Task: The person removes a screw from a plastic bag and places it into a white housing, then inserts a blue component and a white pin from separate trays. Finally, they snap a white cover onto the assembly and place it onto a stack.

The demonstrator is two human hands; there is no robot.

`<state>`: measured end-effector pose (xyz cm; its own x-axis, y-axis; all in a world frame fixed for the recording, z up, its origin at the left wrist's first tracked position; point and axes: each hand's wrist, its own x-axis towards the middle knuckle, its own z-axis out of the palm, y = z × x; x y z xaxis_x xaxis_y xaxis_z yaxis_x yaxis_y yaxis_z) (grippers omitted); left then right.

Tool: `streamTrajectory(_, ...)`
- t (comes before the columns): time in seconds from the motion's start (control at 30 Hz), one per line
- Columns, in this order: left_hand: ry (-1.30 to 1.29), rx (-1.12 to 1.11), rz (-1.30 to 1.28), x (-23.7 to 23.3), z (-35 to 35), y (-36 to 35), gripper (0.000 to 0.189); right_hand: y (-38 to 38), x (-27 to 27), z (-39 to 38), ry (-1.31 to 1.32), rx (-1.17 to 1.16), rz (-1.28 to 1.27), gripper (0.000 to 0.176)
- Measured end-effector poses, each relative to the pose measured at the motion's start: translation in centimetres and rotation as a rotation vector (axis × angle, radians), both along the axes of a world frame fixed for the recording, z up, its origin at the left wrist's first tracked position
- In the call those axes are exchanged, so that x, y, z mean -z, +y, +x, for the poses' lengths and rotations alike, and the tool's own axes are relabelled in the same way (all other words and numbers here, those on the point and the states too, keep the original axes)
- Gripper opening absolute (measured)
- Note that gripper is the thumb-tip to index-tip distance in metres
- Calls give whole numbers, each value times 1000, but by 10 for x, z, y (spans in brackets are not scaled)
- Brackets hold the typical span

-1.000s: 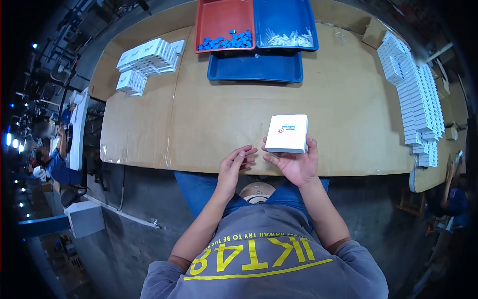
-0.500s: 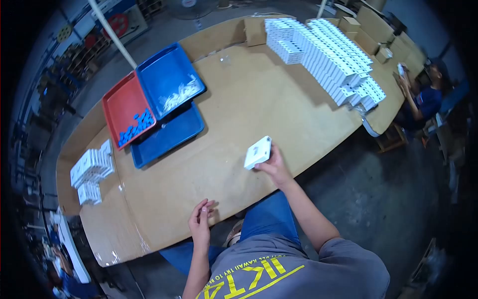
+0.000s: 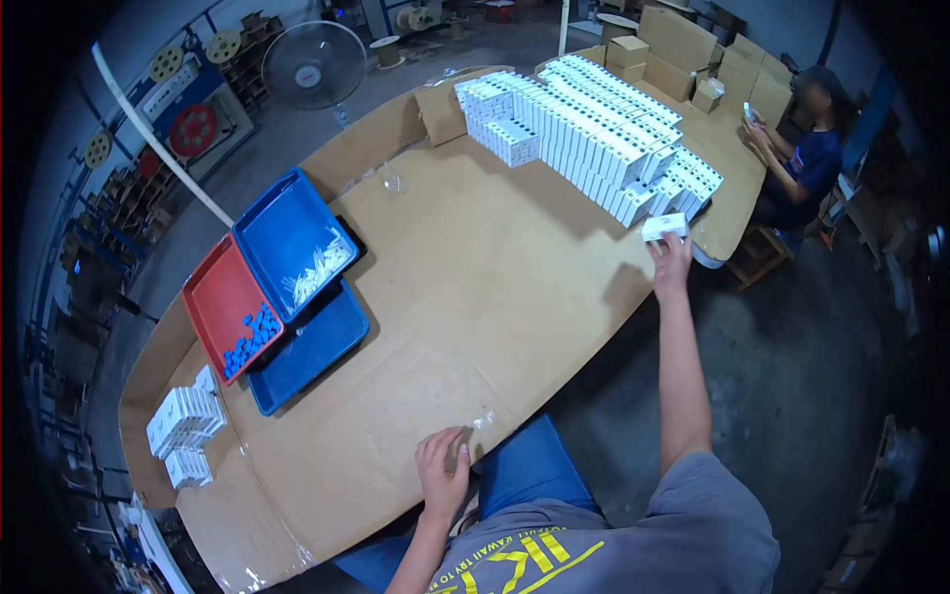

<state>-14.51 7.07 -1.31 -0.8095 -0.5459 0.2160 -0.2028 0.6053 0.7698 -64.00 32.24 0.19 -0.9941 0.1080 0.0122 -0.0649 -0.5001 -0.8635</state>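
My right hand (image 3: 672, 261) is stretched out to the far right, its fingers closed on a small white box (image 3: 663, 227). The box is right beside the near end of a long stack of similar white boxes (image 3: 592, 148), which have dark marks on their faces. Close to my body, my left hand (image 3: 442, 469) hovers at the table's front edge, holding nothing, with loosely bent fingers and the thumb apart.
On the left of the cardboard-covered table (image 3: 445, 297) are a blue tray (image 3: 282, 213) with white pieces, a red tray (image 3: 213, 287) with blue pieces, and a lower blue tray (image 3: 322, 346). More white boxes (image 3: 186, 421) stand far left. A co-worker (image 3: 807, 158) sits beyond the stack.
My right hand has carried the white box from the table's middle out to the stack's near end on the right. My left hand remains near the front edge. The view has shifted.
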Motion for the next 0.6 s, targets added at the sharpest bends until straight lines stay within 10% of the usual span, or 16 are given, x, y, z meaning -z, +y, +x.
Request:
streamTrajectory(0.2,9,130,-60,-7,-37,12,33,43,-24,-87,4,39,-318,40)
streamTrajectory(0.6,-101,422,-371,15,-187,49,68,91,-4,-270,-166,522,9,42)
